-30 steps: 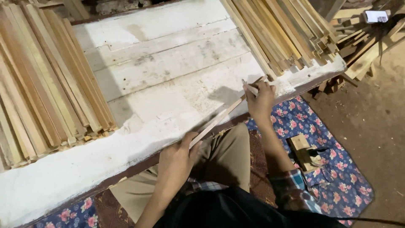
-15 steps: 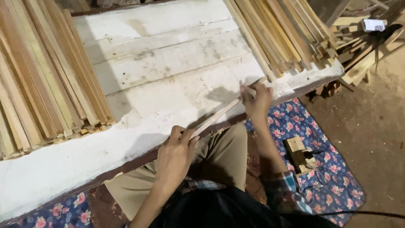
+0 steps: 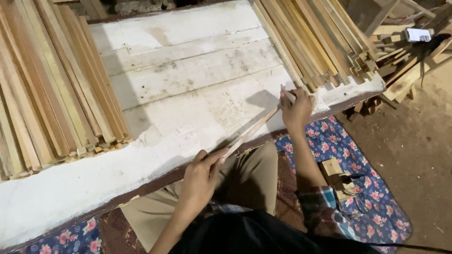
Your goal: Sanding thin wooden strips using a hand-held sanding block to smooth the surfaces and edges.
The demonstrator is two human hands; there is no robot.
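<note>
A thin wooden strip (image 3: 252, 130) lies slantwise over the front edge of a white-painted plank table (image 3: 188, 80). My left hand (image 3: 200, 176) grips the strip's near end, below the table edge. At the strip's far end my right hand (image 3: 296, 110) holds a small piece against the wood; the fingers hide what it is. I sit low, my knees in tan trousers (image 3: 249, 181) under the table edge.
A big stack of wooden slats (image 3: 52, 89) covers the table's left side, another stack (image 3: 315, 40) the right. Scrap wood (image 3: 400, 61) is piled at far right. A floral blue cloth (image 3: 372, 197) with small wood blocks (image 3: 339, 176) lies on the dirt floor.
My left hand has slid a little along the strip's near end, and my right hand has stayed at the far end. The view has shifted slightly.
</note>
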